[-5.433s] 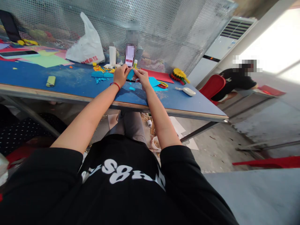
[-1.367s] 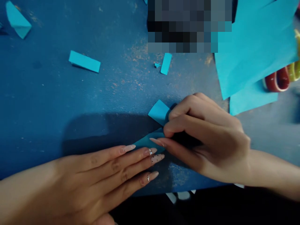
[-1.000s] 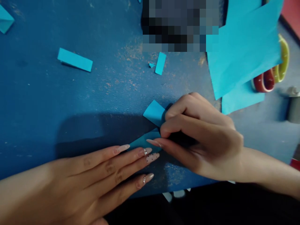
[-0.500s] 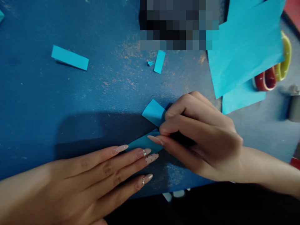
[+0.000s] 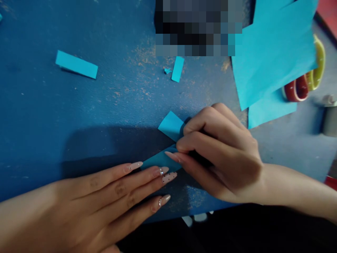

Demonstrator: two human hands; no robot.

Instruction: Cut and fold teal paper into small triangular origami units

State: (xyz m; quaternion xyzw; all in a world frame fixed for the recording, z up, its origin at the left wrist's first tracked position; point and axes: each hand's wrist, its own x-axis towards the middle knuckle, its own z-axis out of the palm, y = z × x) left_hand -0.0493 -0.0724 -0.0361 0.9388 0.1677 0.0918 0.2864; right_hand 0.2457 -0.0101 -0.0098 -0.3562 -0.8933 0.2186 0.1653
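My left hand (image 5: 105, 200) lies flat with its fingers stretched out, the tips resting on a piece of blue paper (image 5: 158, 158) near the table's front edge. My right hand (image 5: 223, 151) is closed, thumb and curled forefinger pinching the far right end of that same paper. A small square of blue paper (image 5: 170, 125) sits just beyond, its right corner tucked behind my right knuckles. Part of the pinched paper is hidden under my fingers.
On the blue table (image 5: 110, 102) lie a folded paper strip (image 5: 76, 64), a shorter strip (image 5: 178, 69) and a tiny scrap (image 5: 167, 71). Large blue sheets (image 5: 271, 59) partly cover red-and-yellow scissors handles (image 5: 297, 89) at the right. A grey object (image 5: 330, 117) stands at the right edge.
The view has shifted very slightly, so everything sits a little further left. Both hands keep nearly the same pose on the paper.
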